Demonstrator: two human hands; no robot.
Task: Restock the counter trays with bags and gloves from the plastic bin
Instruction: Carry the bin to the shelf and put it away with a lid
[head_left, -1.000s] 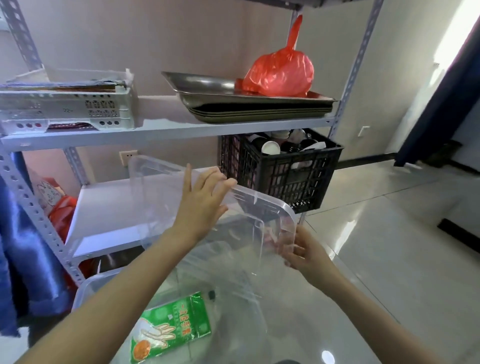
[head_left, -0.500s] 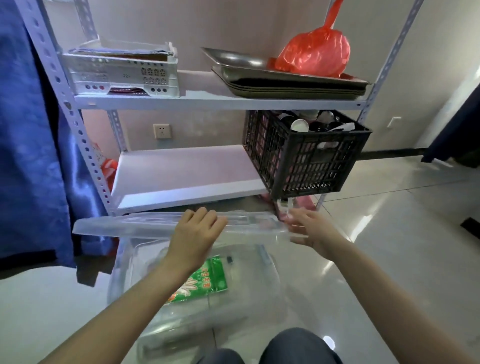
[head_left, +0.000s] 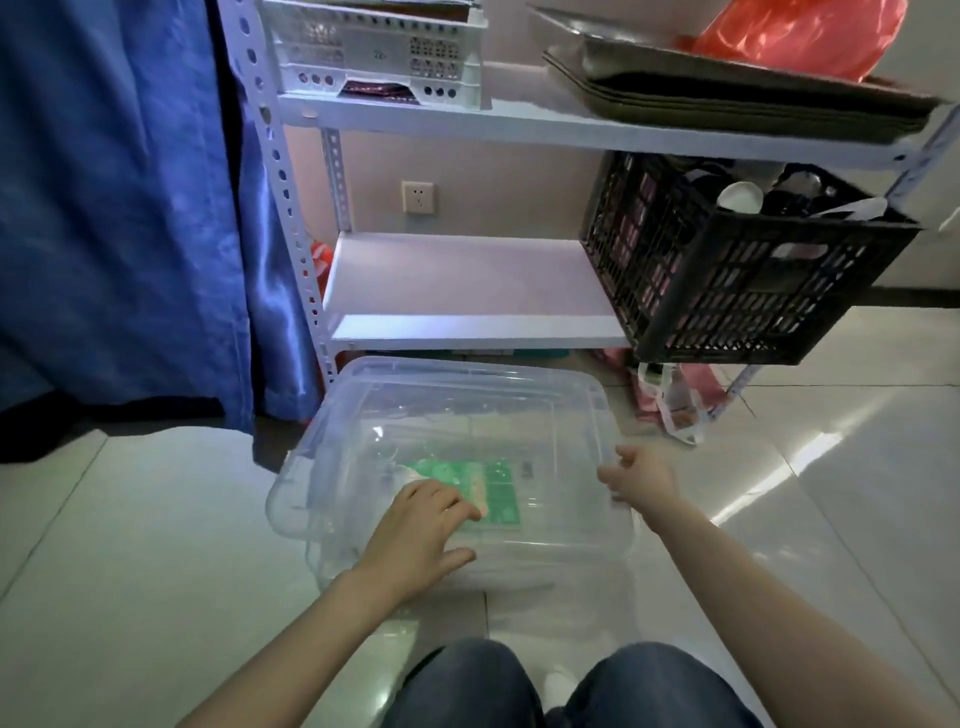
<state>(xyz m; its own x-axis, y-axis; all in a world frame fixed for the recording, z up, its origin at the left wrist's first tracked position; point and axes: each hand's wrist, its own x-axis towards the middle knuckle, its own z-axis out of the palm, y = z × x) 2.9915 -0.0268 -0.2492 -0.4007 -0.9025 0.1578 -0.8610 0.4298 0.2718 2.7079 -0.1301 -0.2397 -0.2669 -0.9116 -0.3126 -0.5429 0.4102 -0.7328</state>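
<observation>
On the left of my feed a blue curtain (head_left: 114, 208) hangs to the floor beside the white upright of a shelf rack (head_left: 270, 171); a white perforated crate (head_left: 379, 52) sits on the upper shelf. On the tiles in front of the rack lies the clear plastic bin (head_left: 332, 499), with its clear lid (head_left: 467, 400) apparently lying across the top.

The left hand (head_left: 415, 535) rests flat on that lid, fingers spread and holding nothing. I judge it is there to steady or press the cover. Through the plastic, just past its fingertips, I see a green packet (head_left: 498, 493), the only stock I can make out in the bin, probably gloves.

The right hand (head_left: 641, 478) sits at the lid's right edge, fingers loosely bent. I cannot tell whether it pinches the rim or merely touches it.

Further right, a black crate (head_left: 727, 280) of cups overhangs the lower shelf. Stacked metal trays (head_left: 727, 98) lie above it, with a red bag (head_left: 795, 36) on top.
</observation>
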